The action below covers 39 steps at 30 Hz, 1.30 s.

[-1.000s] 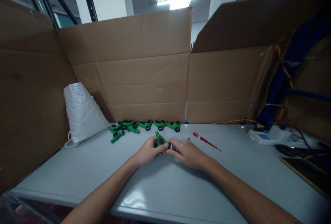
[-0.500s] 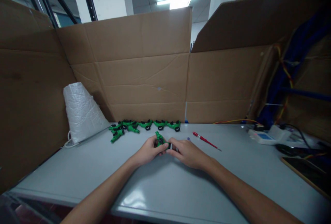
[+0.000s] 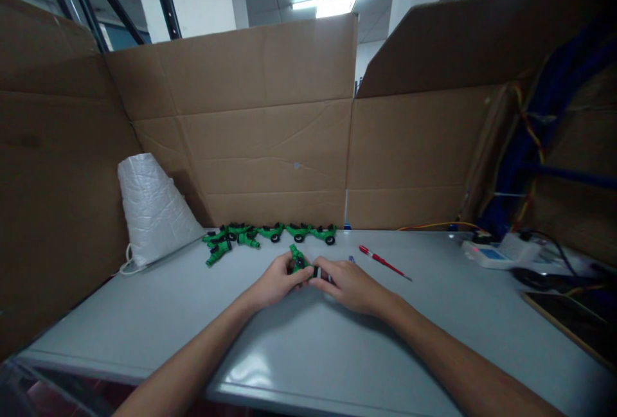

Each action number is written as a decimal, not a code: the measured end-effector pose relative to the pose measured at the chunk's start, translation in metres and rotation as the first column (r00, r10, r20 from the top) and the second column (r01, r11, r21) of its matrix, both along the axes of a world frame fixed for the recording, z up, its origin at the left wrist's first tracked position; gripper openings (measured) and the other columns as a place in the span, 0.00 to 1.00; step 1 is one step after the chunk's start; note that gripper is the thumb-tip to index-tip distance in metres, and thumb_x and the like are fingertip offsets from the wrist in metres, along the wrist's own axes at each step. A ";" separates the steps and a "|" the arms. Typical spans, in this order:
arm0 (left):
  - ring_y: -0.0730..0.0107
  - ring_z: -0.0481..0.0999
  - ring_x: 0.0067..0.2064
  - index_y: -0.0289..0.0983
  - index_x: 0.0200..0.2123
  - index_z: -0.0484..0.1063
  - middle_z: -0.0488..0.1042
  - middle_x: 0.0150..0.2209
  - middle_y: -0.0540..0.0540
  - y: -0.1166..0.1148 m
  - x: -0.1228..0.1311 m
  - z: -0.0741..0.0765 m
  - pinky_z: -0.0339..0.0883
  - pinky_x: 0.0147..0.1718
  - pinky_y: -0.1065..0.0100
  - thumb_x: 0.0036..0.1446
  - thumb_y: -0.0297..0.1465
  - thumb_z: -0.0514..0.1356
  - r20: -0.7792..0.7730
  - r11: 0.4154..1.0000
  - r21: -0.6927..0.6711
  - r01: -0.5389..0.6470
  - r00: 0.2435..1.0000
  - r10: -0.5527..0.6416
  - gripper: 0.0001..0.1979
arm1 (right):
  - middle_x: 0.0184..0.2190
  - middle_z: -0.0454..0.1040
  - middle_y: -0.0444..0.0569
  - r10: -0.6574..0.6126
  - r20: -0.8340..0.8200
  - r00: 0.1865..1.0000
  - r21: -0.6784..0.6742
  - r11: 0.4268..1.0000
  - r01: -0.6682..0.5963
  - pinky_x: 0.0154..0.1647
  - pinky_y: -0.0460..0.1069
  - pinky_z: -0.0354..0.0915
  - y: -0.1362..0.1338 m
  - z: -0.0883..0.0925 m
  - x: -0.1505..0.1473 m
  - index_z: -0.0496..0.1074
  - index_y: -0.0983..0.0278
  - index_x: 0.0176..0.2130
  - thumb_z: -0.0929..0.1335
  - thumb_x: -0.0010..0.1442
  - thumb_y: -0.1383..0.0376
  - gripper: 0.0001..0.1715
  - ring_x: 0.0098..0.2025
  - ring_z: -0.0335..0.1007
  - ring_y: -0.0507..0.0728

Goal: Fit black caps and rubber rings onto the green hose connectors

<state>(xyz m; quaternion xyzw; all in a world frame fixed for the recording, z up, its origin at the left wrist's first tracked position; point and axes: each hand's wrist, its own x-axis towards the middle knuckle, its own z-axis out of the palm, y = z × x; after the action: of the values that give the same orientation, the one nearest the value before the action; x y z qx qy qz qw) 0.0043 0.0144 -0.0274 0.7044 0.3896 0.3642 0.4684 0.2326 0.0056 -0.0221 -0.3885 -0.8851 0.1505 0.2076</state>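
Over the middle of the table, my left hand [image 3: 278, 283] is closed on a small green toy vehicle [image 3: 297, 259] with black parts. The toy is tilted, and fingers cover its lower side. My right hand [image 3: 351, 282] meets it from the right, thumb and fingers pinched around a small black part [image 3: 316, 272] at the toy's right end. Whether that part is fixed to the toy I cannot tell. Beyond my hands, several similar green toy vehicles [image 3: 322, 233] with black wheels stand in a row, and a few lie bunched at its left end.
A red-handled screwdriver [image 3: 384, 262] lies right of my hands. A white padded bag [image 3: 153, 211] leans at the back left. Cardboard walls [image 3: 270, 134] enclose the table [image 3: 308, 353]. A white power strip [image 3: 496, 255], cables and a dark flat panel [image 3: 569, 324] occupy the right side.
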 end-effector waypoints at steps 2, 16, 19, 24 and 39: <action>0.71 0.71 0.28 0.32 0.43 0.75 0.74 0.29 0.49 -0.001 0.000 0.002 0.62 0.28 0.71 0.59 0.51 0.68 -0.001 1.000 -0.004 -0.001 1.000 0.001 0.26 | 0.40 0.82 0.52 0.000 -0.003 1.000 -0.003 1.000 0.000 0.40 0.48 0.59 0.000 0.000 0.000 0.70 0.61 0.48 0.65 0.74 0.54 0.13 0.42 0.78 0.60; 0.72 0.72 0.28 0.32 0.43 0.74 0.75 0.29 0.48 -0.001 0.001 0.002 0.63 0.28 0.71 0.59 0.51 0.69 0.026 1.000 0.006 -0.010 1.000 0.009 0.26 | 0.40 0.82 0.51 -0.004 -0.013 1.000 0.003 1.000 0.004 0.40 0.49 0.60 0.001 -0.002 0.001 0.70 0.60 0.48 0.65 0.74 0.54 0.13 0.42 0.78 0.61; 0.72 0.72 0.28 0.32 0.43 0.74 0.75 0.29 0.47 -0.001 0.001 0.001 0.63 0.28 0.71 0.59 0.50 0.69 0.032 1.000 0.009 -0.014 0.999 0.014 0.26 | 0.40 0.82 0.51 -0.002 -0.016 1.000 0.001 1.000 0.002 0.40 0.49 0.60 0.000 0.001 0.000 0.69 0.60 0.48 0.65 0.75 0.54 0.13 0.43 0.79 0.61; 0.72 0.72 0.28 0.32 0.43 0.74 0.75 0.29 0.47 -0.001 0.001 0.001 0.64 0.28 0.71 0.60 0.51 0.68 0.027 1.000 0.014 -0.011 1.000 0.011 0.26 | 0.40 0.82 0.52 -0.001 -0.016 1.000 0.008 1.000 0.001 0.40 0.48 0.60 0.000 0.001 0.000 0.69 0.61 0.47 0.64 0.75 0.54 0.13 0.42 0.79 0.61; 0.71 0.72 0.29 0.34 0.45 0.71 0.74 0.30 0.48 -0.002 0.003 0.000 0.63 0.28 0.70 0.61 0.51 0.67 0.035 1.000 0.017 -0.026 0.999 0.025 0.26 | 0.38 0.82 0.50 0.000 -0.041 0.999 0.032 0.999 0.002 0.38 0.48 0.59 0.001 -0.001 0.001 0.69 0.60 0.48 0.64 0.75 0.53 0.14 0.40 0.78 0.61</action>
<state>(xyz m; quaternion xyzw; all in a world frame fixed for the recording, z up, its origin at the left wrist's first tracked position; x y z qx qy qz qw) 0.0068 0.0125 -0.0270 0.6969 0.3872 0.3857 0.4644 0.2335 0.0068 -0.0231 -0.3824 -0.8828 0.1441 0.2318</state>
